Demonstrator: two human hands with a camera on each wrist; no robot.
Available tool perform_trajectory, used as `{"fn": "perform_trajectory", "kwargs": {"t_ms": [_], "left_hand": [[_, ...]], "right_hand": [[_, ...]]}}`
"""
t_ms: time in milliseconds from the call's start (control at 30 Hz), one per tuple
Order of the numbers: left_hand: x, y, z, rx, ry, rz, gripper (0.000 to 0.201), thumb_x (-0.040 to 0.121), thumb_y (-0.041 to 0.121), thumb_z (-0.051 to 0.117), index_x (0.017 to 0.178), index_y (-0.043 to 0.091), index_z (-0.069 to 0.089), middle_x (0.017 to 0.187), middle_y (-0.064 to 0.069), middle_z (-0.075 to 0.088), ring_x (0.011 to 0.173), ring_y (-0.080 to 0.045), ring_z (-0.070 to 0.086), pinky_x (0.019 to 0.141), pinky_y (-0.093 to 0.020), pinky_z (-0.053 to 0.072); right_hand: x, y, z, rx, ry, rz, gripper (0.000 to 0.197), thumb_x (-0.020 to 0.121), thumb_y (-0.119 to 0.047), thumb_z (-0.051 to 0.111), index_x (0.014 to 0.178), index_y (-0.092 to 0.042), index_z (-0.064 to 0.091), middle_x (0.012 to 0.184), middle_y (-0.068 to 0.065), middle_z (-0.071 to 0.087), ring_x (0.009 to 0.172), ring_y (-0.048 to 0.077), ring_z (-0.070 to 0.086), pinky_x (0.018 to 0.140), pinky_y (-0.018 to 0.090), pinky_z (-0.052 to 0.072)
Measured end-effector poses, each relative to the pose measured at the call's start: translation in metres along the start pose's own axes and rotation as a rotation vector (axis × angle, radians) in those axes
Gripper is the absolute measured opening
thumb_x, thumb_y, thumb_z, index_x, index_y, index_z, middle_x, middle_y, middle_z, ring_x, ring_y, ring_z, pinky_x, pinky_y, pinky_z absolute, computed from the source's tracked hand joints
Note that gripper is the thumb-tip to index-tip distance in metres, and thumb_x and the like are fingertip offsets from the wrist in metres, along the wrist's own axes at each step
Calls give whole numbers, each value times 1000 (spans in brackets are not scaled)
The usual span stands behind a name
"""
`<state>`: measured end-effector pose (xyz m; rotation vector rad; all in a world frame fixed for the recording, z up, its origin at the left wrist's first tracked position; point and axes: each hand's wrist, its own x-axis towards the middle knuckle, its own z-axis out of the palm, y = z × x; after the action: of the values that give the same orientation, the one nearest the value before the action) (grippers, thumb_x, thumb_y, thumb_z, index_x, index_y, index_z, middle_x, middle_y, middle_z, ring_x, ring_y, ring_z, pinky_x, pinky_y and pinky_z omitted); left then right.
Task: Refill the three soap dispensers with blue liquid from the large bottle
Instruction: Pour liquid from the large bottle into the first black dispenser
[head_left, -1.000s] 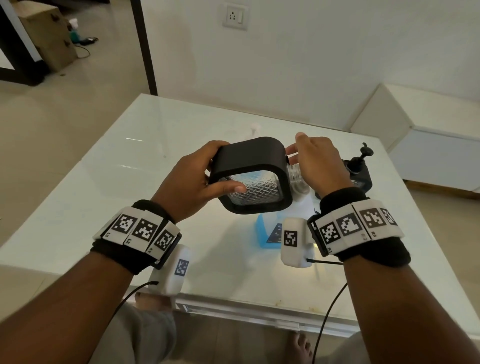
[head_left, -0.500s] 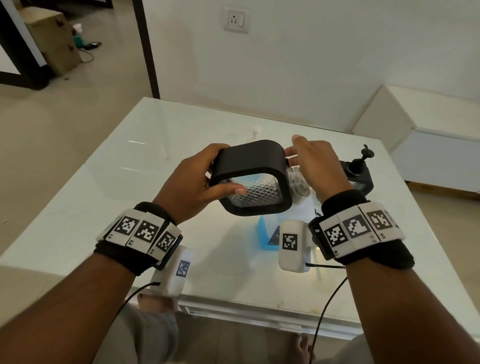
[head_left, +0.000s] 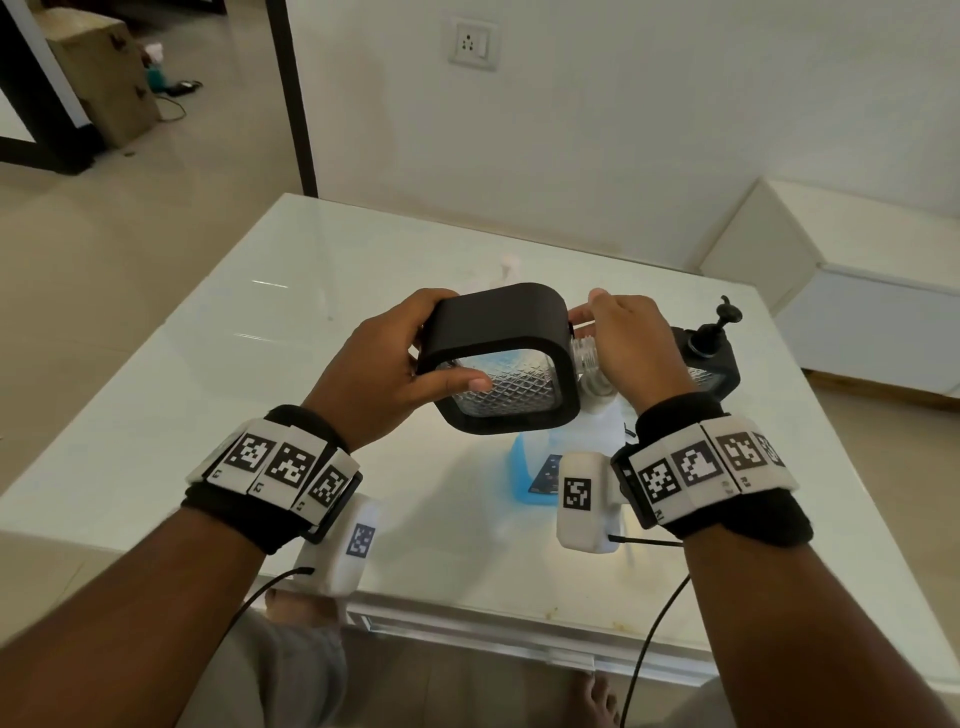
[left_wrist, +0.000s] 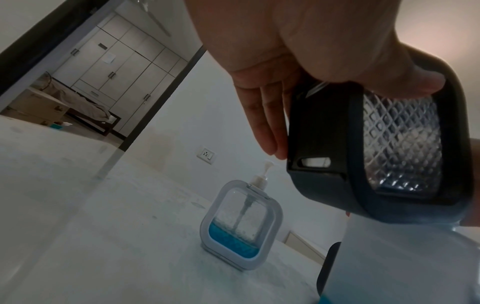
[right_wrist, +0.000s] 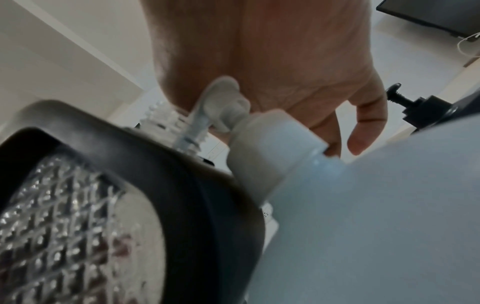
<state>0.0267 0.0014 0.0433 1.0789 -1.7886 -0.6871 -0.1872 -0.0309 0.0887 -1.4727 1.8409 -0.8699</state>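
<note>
My left hand (head_left: 436, 353) grips a black-framed dispenser (head_left: 498, 322) with a diamond-cut clear window, tipped on its side in the air with its open clear neck (head_left: 584, 353) pointing right. Under it stands the large white bottle (head_left: 535, 467), blue liquid in its lower part. The bottle's pump head (right_wrist: 223, 102) sits under the palm of my right hand (head_left: 623, 343), whose fingers hang straight past it. The pump's spout reaches into the neck (right_wrist: 192, 131). A white-framed dispenser (left_wrist: 241, 226) holding a little blue liquid stands behind. Another black dispenser (head_left: 711, 353) stands to the right.
All of this is on a glossy white table (head_left: 260, 364) with its near edge just in front of me. A low white cabinet (head_left: 857, 291) stands against the wall to the right, and a doorway opens to the left.
My right hand has sunk slightly over the pump head. The left hand and the tipped dispenser stay almost where they were.
</note>
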Motion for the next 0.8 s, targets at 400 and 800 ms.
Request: {"fn": "perform_trajectory", "kwargs": {"t_ms": [400,800], "left_hand": [[1,0,0,9,-23,0,59,70,58,67,118,30,46,103,18,61,94,-10,62,72,-22,55],[0,1,0,7,-22,-11,58,70,58,66,117,32,45,103,20,60,95,-8,61,71,-17,54]], "right_hand": [[9,2,-4,-28,29,-33,42,97,-37,33,76,-24,68,78,-7,71,87,18,66,94,47,48],[10,5,-3,30,-18,-34,40,99,-36,35,81,-23,68,83,-4,71,91,18,66,90,41,49]]}}
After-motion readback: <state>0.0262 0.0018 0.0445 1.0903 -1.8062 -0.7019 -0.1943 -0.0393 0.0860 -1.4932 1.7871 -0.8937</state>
